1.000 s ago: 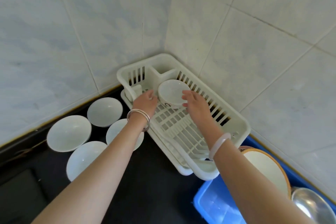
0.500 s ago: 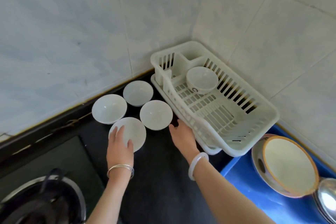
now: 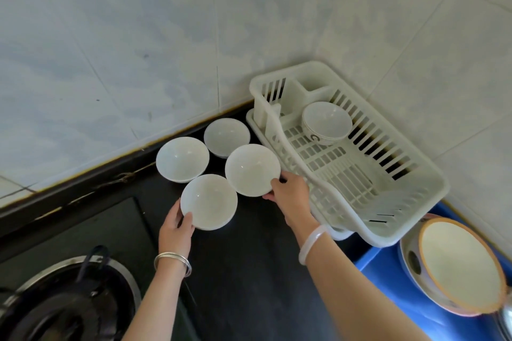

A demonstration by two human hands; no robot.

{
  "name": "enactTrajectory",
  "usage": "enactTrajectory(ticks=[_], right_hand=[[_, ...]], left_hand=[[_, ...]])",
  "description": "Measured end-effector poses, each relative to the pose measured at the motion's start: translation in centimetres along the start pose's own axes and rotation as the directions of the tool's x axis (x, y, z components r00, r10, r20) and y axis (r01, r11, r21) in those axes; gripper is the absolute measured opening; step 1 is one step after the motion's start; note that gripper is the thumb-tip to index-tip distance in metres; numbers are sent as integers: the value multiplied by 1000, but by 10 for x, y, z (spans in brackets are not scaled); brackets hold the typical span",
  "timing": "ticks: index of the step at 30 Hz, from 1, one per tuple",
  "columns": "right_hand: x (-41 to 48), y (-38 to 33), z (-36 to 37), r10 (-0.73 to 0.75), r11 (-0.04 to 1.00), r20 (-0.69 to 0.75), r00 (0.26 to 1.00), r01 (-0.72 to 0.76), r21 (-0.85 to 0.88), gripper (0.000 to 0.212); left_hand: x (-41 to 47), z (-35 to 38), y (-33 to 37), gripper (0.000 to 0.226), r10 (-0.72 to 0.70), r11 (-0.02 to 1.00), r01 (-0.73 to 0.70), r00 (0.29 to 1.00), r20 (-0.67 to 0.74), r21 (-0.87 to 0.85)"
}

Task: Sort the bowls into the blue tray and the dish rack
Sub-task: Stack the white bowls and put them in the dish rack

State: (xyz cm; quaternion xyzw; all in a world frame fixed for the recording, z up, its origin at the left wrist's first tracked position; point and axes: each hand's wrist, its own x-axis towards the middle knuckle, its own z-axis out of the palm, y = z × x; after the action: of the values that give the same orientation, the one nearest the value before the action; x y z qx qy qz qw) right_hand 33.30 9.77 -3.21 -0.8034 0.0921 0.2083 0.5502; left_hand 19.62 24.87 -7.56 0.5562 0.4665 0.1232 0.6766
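Since half a second before, the right hand point(image 3: 291, 196) had left the side of the dish rack point(image 3: 388, 232) and gone to the right bowl point(image 3: 252, 170). The left hand point(image 3: 176, 225) no longer lay flat on the near bowl point(image 3: 209, 202). Its grip was closed on that bowl's near rim, with the thumb over the edge. The grip of the right hand was closed on the rim of the right bowl in the same way. I could not tell if these two bowls were lifted from the black tabletop point(image 3: 249, 271). Two more white bowls point(image 3: 182, 159) stood behind them, near the wall. One bowl with a letter point(image 3: 327, 123) stood inside the dish rack at its far end. The blue tray point(image 3: 388, 271) lay just beside the rack and held an orange-edged dish point(image 3: 460, 266).
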Motion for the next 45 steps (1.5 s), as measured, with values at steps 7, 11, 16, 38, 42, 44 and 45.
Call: enactTrajectory(ticks=[7,11,16,38,42,44,45], right_hand=[[-29,-21,18,-42,981,159,986,71,-182,14],[-37,-22,32,-34,938,186,982,96,-333,15],[-38,-20,42,-28,894,170,985,101,-436,14],[-28,-7,28,86,988,256,963,-49,-147,33],[-32,-38,-15,-20,999,195,981,27,-37,32],[-32,-59,-42,-56,996,147,988,66,-60,34],[-31,-68,-57,-67,994,122,990,77,-74,34]], left_hand=[[-1,-3,5,34,-123,959,123,992,16,-254],[-3,-5,9,45,-143,952,144,989,26,-271],[-6,-5,11,36,-120,958,121,993,22,-260],[-13,1,39,32,-138,974,153,985,99,-168],[-25,29,78,29,-42,987,69,983,180,-147],[-32,50,102,31,9,992,22,968,250,-123],[-36,62,113,31,32,993,2,957,289,-117]])
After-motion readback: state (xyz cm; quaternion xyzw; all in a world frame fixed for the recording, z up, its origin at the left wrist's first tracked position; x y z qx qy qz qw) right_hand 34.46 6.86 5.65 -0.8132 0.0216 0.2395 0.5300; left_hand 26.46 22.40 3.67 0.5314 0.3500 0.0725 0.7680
